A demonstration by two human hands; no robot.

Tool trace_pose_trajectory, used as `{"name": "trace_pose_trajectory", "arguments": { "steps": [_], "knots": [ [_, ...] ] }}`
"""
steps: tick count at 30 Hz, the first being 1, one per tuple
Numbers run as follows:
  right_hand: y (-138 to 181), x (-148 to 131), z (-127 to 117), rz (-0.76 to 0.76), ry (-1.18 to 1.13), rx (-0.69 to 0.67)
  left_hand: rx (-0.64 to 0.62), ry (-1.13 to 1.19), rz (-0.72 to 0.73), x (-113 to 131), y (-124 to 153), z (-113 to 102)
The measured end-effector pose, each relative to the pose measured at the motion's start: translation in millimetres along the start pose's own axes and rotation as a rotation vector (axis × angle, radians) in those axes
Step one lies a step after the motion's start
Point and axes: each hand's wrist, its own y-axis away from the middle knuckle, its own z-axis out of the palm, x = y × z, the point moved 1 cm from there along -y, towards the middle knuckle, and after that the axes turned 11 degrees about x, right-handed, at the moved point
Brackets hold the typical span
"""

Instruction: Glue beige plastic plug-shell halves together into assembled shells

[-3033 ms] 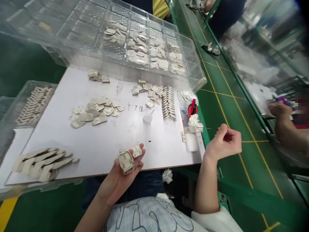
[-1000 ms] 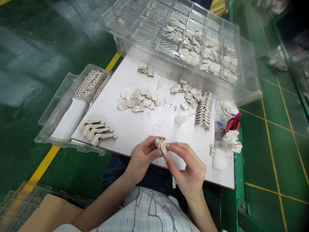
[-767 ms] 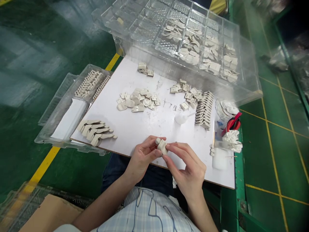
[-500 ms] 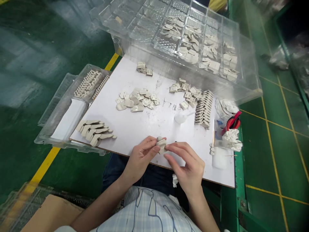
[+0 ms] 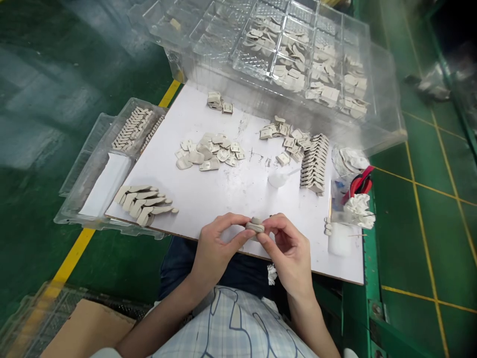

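A small beige plastic part [image 5: 255, 227] is pinched between both hands above the near edge of the white board [image 5: 223, 194]. My left hand [image 5: 219, 236] grips its left end between thumb and forefinger. On its right end, the thumb and fingers of my right hand [image 5: 285, 241] are closed. The fingers hide much of the part. To the left lies a group of bent beige pieces [image 5: 145, 203]. Beyond my hands is a loose pile of flat rounded pieces [image 5: 210, 151]. A neat row of stacked parts [image 5: 315, 164] stands to the right, beside small clip-like pieces [image 5: 286, 139].
Clear compartment trays [image 5: 219, 64] holding beige parts stand along the far side. Another clear tray [image 5: 85, 186] sits off the left edge. A small white cup [image 5: 276, 179] is on the board. Red-handled pliers [image 5: 359, 184], crumpled tissue [image 5: 359, 206] and a white container [image 5: 339, 239] are at right.
My right hand has moved left, and its thumb and fingers have closed on the part. The part has been turned and now shows its narrow side. The camera view has shifted slightly.
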Motion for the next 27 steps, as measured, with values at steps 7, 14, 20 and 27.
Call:
{"name": "trace_pose_trajectory", "arguments": {
  "steps": [7, 14, 20, 27],
  "knots": [
    [1.4, 5.4, 1.5, 0.015, 0.021, -0.025, -0.023, -0.072, 0.115, 2.1, -0.6, -1.9],
    [2.4, 6.2, 2.6, 0.065, -0.074, -0.016, -0.113, -0.275, 0.302, 5.6, 2.7, -1.5],
    [3.2, 5.5, 6.3, 0.122, -0.111, -0.034, -0.144, -0.23, 0.233, 6.5, 3.0, -5.9],
    [3.8, 3.4, 6.5, 0.031, 0.044, -0.013, -0.092, -0.237, 0.188, -0.6, 5.4, -0.3]
  ]
}}
